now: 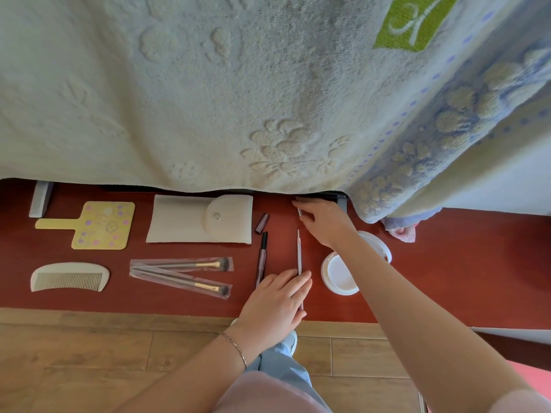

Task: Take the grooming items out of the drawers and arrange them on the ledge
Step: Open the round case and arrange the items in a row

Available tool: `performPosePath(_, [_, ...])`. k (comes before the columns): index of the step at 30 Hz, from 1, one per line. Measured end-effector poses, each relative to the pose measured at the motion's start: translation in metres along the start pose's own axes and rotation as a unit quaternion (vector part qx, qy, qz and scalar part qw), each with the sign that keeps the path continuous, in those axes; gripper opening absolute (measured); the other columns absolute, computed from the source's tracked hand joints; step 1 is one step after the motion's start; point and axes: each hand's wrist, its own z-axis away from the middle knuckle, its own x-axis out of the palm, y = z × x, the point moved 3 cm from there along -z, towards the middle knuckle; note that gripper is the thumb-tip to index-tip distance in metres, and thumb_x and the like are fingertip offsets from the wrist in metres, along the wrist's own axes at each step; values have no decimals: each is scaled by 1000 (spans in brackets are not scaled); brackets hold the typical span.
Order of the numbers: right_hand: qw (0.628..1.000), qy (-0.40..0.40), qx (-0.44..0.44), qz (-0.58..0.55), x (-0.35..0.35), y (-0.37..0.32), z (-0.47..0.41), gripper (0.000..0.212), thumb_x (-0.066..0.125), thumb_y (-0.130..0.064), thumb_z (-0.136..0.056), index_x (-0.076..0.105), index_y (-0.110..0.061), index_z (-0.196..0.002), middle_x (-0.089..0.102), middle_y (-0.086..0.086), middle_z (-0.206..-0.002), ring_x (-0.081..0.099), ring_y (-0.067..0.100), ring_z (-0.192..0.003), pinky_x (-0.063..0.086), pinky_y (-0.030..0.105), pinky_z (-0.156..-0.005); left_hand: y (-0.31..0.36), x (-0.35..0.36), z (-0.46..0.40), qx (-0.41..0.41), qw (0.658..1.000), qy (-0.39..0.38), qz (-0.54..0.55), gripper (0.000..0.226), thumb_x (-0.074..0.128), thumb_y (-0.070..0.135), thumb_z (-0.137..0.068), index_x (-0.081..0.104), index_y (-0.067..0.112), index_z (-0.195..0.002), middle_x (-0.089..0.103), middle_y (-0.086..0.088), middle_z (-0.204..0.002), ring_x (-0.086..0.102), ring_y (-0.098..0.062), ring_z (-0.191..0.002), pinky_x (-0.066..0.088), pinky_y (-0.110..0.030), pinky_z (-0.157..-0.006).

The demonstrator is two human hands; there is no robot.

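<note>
Reaching toward the far edge of the red ledge [447, 263], my right hand [323, 223] pinches a small thin item [299, 212], too slim to name, just under the hem of the hanging towel [208, 99]. My left hand [275, 305] lies flat with straight, relaxed fingers [301, 281] pressing the near end of a slender stick tool [299, 254]. That tool's long axis runs straight away from me, its far tip pointing toward my right hand and ending just short of it. So the piece I am pinching lies almost in line with the tool, just beyond its far end; I judge the coming move to be setting it down along that same line or beside it, and my right hand is the nearer one for that.

Left of the tool lies a dark pen-like tube [262, 257], parallel to it, with its cap [262, 223] apart above. Further left sit the wrapped brushes [182, 277], the white pouch [199, 219], the comb [69, 277] and the yellow hand mirror [95, 225]. An open white compact [340, 274] rests to the right, partly under my right forearm. I cannot see any drawer
</note>
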Motion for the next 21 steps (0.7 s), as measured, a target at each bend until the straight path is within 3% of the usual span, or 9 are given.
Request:
performPosePath(5, [999,5,-3,34,1,-3,2,38,45,-18,-95,51,-22,-133,45,-5,-143,43,15,-129,39,32,-103,1,1,-2,3,1000,-8,-7,53,68,42,-75,61,16,-121,59,3,-127,57,-15,-110,52,-30,-84])
performPosePath(16, [1000,-3,5,24,-1,-6,5,41,47,-20,-95,47,-23,-135,42,-4,-145,40,15,-131,36,29,-104,3,-4,-1,0,1000,-2,-2,56,64,46,-76,58,16,-123,56,3,-130,55,-16,-110,52,-30,-83])
performPosePath(21, [996,85,1,-12,-10,-17,19,36,50,-17,-93,55,-18,-129,56,1,-132,53,18,-119,41,28,-95,-10,-21,13,-75,997,20,-5,45,42,38,-87,59,17,-123,55,-1,-132,53,-16,-116,47,-31,-92])
